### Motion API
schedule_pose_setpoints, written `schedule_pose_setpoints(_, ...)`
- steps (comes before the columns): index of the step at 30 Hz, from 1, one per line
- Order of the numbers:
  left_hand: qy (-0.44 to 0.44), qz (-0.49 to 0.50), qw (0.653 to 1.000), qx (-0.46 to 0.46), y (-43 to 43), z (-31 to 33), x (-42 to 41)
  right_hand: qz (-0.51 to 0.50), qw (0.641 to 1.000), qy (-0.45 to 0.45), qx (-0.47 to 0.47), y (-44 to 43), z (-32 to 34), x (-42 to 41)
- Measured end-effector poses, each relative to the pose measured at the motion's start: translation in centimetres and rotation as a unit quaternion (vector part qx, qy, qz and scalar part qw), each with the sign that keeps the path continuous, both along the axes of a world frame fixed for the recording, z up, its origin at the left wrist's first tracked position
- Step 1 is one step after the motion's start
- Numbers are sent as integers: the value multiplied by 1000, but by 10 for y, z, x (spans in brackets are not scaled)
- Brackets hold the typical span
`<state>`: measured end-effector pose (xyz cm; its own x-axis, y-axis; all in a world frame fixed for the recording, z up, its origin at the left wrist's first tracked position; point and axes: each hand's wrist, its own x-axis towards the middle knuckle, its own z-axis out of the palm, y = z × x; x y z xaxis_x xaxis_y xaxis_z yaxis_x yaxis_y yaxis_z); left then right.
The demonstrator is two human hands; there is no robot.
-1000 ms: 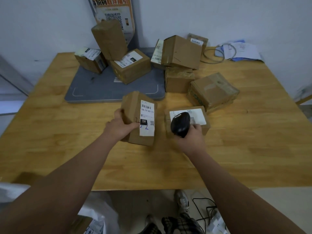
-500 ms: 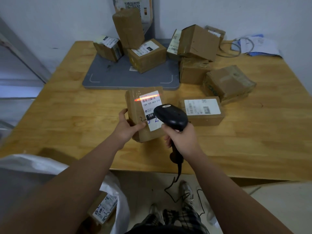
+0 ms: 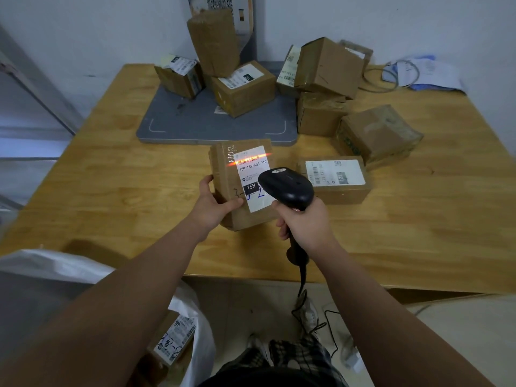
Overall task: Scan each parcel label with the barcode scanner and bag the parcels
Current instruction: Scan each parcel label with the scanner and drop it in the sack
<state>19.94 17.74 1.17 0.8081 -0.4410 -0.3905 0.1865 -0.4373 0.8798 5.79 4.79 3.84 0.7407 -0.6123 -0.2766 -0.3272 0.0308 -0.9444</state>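
Parcels number ten as far as can be counted: one held, eight lying on the wooden table (image 3: 111, 177), and one in the white bag (image 3: 69, 269) at the lower left of the frame. The held parcel (image 3: 223, 169) sits at the centre of the frame, tilted up above the table's near half, its white label (image 3: 252, 166) facing the camera with a red scan line (image 3: 248, 159) across the barcode at the label's top. The left hand (image 3: 215, 208) grips this box by its lower left edge, thumb on the front face and fingers curled behind. The right hand (image 3: 304, 224) is wrapped tightly around the handle of the one black barcode scanner (image 3: 287, 185), whose head overlaps the label's lower right corner; its cable (image 3: 303, 275) hangs below the table edge. Just right of the scanner lies a flat labelled parcel (image 3: 335, 180). Three boxes sit on the grey mat (image 3: 209, 124) in the upper middle, one of them leaning. Four more cluster at the upper right. The bagged parcel (image 3: 174, 335) shows one label.
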Motion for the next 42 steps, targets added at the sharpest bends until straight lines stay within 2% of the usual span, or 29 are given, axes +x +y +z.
schedule_pose_setpoints(22, -3, 22, 1000, 2, -1, -3, -2, 20, 1000, -23, 8, -6, -5, -6)
schedule_pose_setpoints(28, -34, 76, 996, -41, 16, 2, -21, 90, 995, -21, 32, 1, -9, 3)
schedule_pose_setpoints(35, -38, 201, 978, -51, 106, -11, -70, 241, 968, -9, 67, 54, -34, 9)
schedule_pose_setpoints(38, -66, 239, 968, -22, 168, -15, -100, 291, 954, 13, 72, 92, -49, 3)
schedule_pose_setpoints(42, -103, 228, 967, 41, 263, -23, -135, 348, 932, 65, 73, 148, -71, -16)
